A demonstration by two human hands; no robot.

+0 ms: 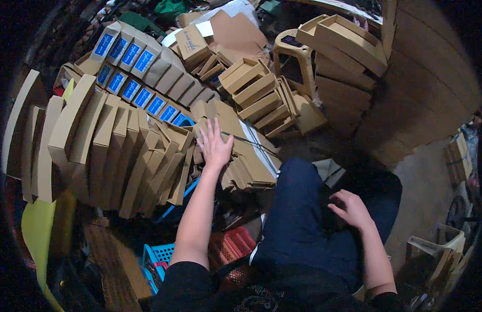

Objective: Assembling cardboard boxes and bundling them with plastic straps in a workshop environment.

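Note:
My left hand (pixel 216 147) lies with fingers spread on the edge of a tied bundle of flat brown cardboard (pixel 246 151). A dark strap and a white strip run across that bundle. Over my dark trousers, my right hand (pixel 351 209) hovers or rests with its fingers loosely curled; I see nothing in it. Left of my left hand stands a long row of folded open cardboard trays (pixel 103 135). Behind them are stacked boxes with blue labels (pixel 142 60).
More empty cardboard trays (pixel 251 88) pile up ahead, near a beige plastic stool (pixel 298 57). Large cardboard sheets (pixel 418 88) stand at the right. A blue plastic basket (pixel 159 256) and a red crate (pixel 233 245) sit low beside my left arm.

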